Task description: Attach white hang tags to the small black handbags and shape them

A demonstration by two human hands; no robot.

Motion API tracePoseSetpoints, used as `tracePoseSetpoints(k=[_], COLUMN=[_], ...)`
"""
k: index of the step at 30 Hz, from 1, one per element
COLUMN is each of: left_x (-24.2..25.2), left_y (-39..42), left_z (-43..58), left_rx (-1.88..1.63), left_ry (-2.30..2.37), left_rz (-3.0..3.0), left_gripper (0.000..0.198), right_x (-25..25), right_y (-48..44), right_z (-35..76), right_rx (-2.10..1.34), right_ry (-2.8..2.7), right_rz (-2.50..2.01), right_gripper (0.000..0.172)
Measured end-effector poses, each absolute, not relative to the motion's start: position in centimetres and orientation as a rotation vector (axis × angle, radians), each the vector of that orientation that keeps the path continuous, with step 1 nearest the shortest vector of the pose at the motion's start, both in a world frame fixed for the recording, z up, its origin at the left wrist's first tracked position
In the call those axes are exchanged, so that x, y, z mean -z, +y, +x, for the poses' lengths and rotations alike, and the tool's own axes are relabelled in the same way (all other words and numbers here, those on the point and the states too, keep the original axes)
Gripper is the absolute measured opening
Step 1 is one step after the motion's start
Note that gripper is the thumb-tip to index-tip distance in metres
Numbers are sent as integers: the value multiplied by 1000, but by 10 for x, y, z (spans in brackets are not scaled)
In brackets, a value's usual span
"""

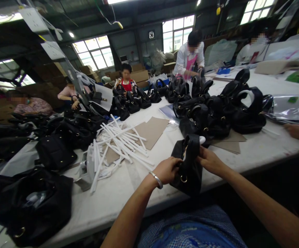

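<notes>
A small black handbag (pixel 189 177) with a gold ring stands at the near edge of the white table, in front of my body. My left hand (pixel 167 169), with a silver bangle on the wrist, grips the bag's upper left side, its fingertips partly hidden at the opening. My right hand (pixel 210 160) is closed on the right side by the handle (pixel 192 146). The rounded end of a white piece (pixel 202 140) shows just above my right fingers, beside the handle. To the left lies a loose pile of white tubes (pixel 122 141).
Brown cardboard sheets (pixel 153 131) lie beyond the tubes. More black handbags (pixel 216 113) crowd the table behind and right; a large open black bag (pixel 35 206) sits at near left. Several people work around it. Another person's hand (pixel 298 132) reaches in at right, near clear plastic packaging (pixel 294 106).
</notes>
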State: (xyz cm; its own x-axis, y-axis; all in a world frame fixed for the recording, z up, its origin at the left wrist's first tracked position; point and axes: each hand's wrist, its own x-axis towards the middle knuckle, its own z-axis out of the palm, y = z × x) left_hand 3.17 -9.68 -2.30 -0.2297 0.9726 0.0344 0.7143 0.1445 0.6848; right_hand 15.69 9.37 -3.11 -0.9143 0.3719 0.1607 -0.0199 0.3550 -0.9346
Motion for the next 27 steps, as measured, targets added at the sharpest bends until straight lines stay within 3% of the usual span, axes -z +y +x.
tracePoseSetpoints(k=[4,7,12,20,27], left_x=[11,16,31,48,56], left_y=[-91,-86,-82,-97,-100], left_z=[10,5,18,33,34], left_rx=[-671,-753,-918,-1216,-1283], left_ry=[1742,1732,1751,1755,1779], left_rz=[1611,1561,1432,1173,1148], left_gripper=[66,74,72,59,50], right_x=[35,37,37,38,23], right_y=[94,94,92,90,96], right_z=[157,159,161,150,144], right_rx=[-1500,-1447,-1453,-1797,-1941], right_ry=[-2256,-2283,-2227,-2132,-2326], right_rz=[-341,-332,-242,-148,-19], right_gripper=[41,37,38,39,20])
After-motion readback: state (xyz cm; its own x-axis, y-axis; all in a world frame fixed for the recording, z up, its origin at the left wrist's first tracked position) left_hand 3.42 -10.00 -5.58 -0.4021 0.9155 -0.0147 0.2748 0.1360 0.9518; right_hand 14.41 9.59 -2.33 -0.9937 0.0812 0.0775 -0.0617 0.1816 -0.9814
